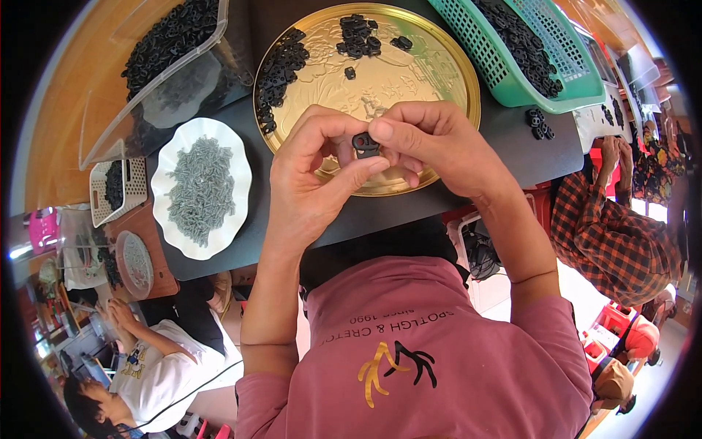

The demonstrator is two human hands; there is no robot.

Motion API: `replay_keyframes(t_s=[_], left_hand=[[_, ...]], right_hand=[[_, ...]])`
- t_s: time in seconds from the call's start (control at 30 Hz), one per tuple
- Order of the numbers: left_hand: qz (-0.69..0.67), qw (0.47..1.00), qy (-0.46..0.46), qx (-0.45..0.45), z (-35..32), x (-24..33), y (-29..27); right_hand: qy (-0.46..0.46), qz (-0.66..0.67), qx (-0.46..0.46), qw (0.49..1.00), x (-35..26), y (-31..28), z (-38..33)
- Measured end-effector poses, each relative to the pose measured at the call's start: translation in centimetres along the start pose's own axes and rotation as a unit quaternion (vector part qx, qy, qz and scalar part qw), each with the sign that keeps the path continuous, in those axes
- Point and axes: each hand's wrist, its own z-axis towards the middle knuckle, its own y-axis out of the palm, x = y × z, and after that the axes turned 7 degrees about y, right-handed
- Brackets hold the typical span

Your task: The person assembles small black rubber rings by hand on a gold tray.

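Note:
My left hand [314, 172] and my right hand [428, 143] meet over the near rim of a round gold tray [409, 80]. Both pinch one small black plastic part [365, 143] between thumbs and fingertips. Heaps of the same black parts [281, 69] lie along the tray's left side, and another pile [358, 35] sits at its far edge. My forearms come up from the lower edge over a pink shirt.
A white scalloped plate [167, 212] of small grey pieces lies left of the tray. A clear bin [110, 110] and a green basket [504, 73] hold more black parts. A person in a checked shirt [614, 241] sits at right, another in white [157, 373] at lower left.

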Motion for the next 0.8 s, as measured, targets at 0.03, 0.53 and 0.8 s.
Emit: replay_keyframes(t_s=[0.03, 0.53, 0.8], left_hand=[[0.005, 1.0, 0.006, 0.004, -0.1, 0.0, 0.0], [0.086, 0.994, 0.066, 0.006, -0.1, -0.3, -0.5], [0.049, 0.998, 0.042, 0.006, 0.2, 0.3, 0.1]], right_hand=[[-0.01, 0.005, -0.001, 1.0, 0.2, 0.2, 0.0], [-0.045, 0.11, -0.014, 0.993, 2.2, 1.5, 0.2], [-0.066, 0.013, 0.031, 0.997, 0.6, 0.8, -0.6]])
